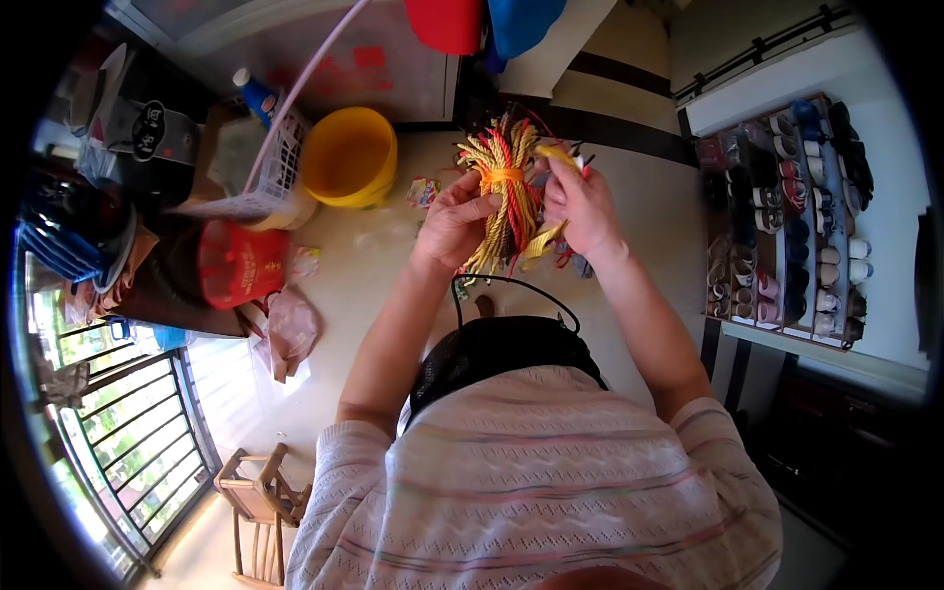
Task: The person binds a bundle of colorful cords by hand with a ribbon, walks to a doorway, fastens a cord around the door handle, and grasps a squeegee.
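Observation:
A bundle of twisted cords [500, 149], mostly yellow with some red and brown, is held up in front of my body. Around its middle runs an orange-yellow strap [503, 176]. My left hand [454, 221] is closed on the bundle's left side, thumb lying across the cords. On the other side, my right hand [583, 208] pinches the yellow strap, one part of which shows above the fingers. A flat yellow length [543, 240] hangs below that hand. Fingers partly hide where the strap meets the bundle.
A yellow bucket [350, 157] and a red bucket [242, 264] stand at the left, near a white basket [280, 157]. Shoe racks [787, 221] line the right wall. A wooden chair [258, 497] is at lower left, by a barred window [128, 423]. A black bag or seat [506, 349] lies before my body.

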